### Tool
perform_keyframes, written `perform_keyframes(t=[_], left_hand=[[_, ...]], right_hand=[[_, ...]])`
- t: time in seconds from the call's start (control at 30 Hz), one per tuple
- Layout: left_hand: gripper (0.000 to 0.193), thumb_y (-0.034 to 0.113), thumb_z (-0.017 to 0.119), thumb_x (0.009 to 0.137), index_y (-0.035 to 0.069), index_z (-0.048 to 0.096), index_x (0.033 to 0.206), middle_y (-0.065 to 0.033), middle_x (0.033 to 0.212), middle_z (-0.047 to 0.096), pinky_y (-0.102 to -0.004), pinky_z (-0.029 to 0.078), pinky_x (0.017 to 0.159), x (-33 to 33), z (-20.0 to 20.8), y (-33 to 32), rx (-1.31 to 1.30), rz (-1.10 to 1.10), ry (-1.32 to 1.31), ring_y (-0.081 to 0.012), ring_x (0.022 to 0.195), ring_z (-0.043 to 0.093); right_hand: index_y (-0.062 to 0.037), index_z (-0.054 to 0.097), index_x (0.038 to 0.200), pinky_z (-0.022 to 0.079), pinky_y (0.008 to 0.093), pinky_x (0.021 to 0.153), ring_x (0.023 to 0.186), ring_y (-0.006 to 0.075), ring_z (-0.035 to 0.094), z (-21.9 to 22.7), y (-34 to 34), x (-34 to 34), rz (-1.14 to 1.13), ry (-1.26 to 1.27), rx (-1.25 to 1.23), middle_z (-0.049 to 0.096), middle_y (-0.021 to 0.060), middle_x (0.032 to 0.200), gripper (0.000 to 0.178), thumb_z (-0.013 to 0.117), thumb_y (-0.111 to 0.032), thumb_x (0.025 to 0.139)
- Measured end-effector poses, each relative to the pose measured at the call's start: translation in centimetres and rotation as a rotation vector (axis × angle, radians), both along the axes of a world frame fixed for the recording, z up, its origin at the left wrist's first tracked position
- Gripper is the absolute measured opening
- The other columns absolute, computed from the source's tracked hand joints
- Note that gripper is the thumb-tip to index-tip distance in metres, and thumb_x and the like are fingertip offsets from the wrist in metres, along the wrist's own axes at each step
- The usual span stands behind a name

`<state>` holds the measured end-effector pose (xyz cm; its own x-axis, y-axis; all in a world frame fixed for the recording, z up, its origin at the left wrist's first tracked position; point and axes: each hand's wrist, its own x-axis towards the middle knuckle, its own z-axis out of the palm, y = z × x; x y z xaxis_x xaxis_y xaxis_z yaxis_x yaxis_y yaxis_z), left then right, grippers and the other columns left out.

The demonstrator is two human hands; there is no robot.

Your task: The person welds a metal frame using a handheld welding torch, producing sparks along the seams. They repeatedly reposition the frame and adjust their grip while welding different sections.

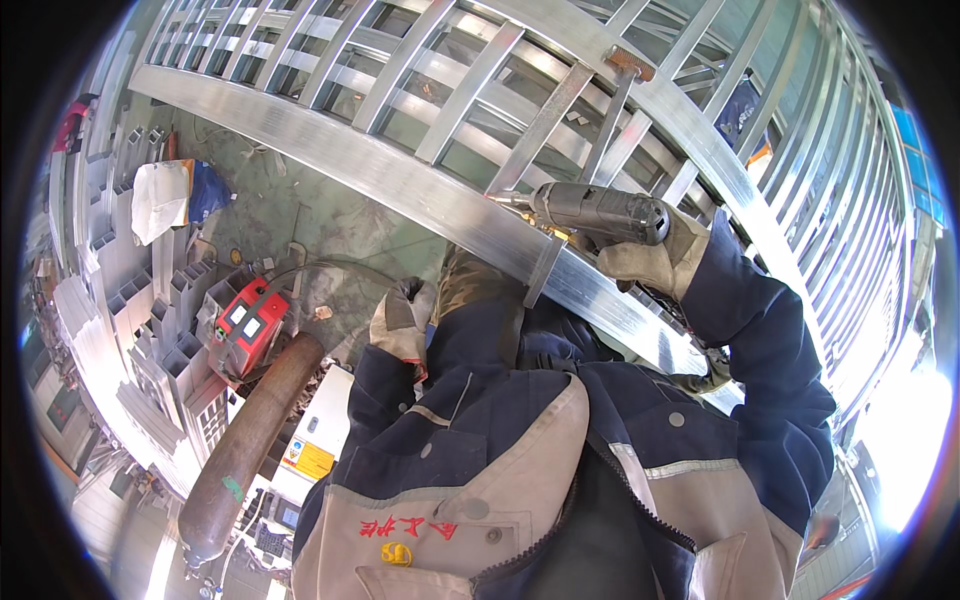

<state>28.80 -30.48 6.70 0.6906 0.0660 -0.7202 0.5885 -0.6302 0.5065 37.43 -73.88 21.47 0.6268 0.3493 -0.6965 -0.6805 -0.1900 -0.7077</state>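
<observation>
My gloved right hand (655, 250) is closed around a black cylindrical power tool (605, 212). Brass-coloured and silver parts show at its front end, which sits at the rail of a silver metal frame (390, 170). The exact kind of tool is hard to make out. Below its front end, a short dark metal bar (543, 272) lies across the rail. My gloved left hand (402, 320) is low beside my left thigh, fingers curled; whatever it may hold is hidden.
A brush with brown bristles (630, 64) lies on the frame's bars. To the left stand a red machine (247, 325) with a cable, a rusty gas cylinder (255, 440) and stacked metal profiles (130, 300). A white bag (160, 200) lies farther back. More barred frames (850, 150) rise at right.
</observation>
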Motion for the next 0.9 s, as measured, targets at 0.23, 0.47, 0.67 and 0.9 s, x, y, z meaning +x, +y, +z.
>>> perform_keyframes(t=[0.23,0.47,0.67,0.9], left_hand=[[0.048,0.041,0.072,0.109,-0.003,0.085,0.122,-0.0233,0.099,0.086,-0.0448,0.062,0.090,-0.9,-1.9,0.4,-0.018,0.065,0.128,-0.0324,0.094,0.084],[0.058,0.047,0.074,0.109,-0.005,0.081,0.134,-0.0287,0.119,0.086,-0.0442,0.063,0.102,-1.5,-3.0,0.5,0.046,-0.045,0.104,-0.0374,0.116,0.084],[0.062,0.050,0.075,0.109,-0.004,0.079,0.139,-0.0304,0.127,0.084,-0.0440,0.061,0.107,-1.5,-3.3,0.0,0.020,-0.020,0.167,-0.0386,0.122,0.083],[0.057,0.046,0.072,0.109,-0.006,0.083,0.129,-0.0233,0.105,0.086,-0.0412,0.062,0.093,-0.4,0.0,-1.8,-0.028,0.001,0.167,-0.0289,0.098,0.083]], right_hand=[[-0.0058,0.072,0.153,0.065,0.0328,0.079,0.095,0.0123,0.071,-1.1,-0.1,-0.3,0.009,-0.006,0.045,0.074,0.0038,0.116,0.056,0.085,-0.029,0.104],[-0.0053,0.070,0.154,0.066,0.0318,0.078,0.096,0.0119,0.074,-0.7,0.3,-0.3,0.014,-0.001,0.038,0.077,0.0045,0.118,0.059,0.089,-0.027,0.103],[-0.0048,0.068,0.155,0.067,0.0304,0.078,0.099,0.0120,0.078,0.7,0.4,0.1,-0.014,0.026,0.030,0.082,0.0063,0.125,0.064,0.095,-0.028,0.102],[-0.0055,0.069,0.154,0.068,0.0297,0.078,0.100,0.0116,0.078,1.1,0.7,0.5,-0.031,0.051,0.002,0.083,0.0066,0.125,0.065,0.096,-0.032,0.102]])
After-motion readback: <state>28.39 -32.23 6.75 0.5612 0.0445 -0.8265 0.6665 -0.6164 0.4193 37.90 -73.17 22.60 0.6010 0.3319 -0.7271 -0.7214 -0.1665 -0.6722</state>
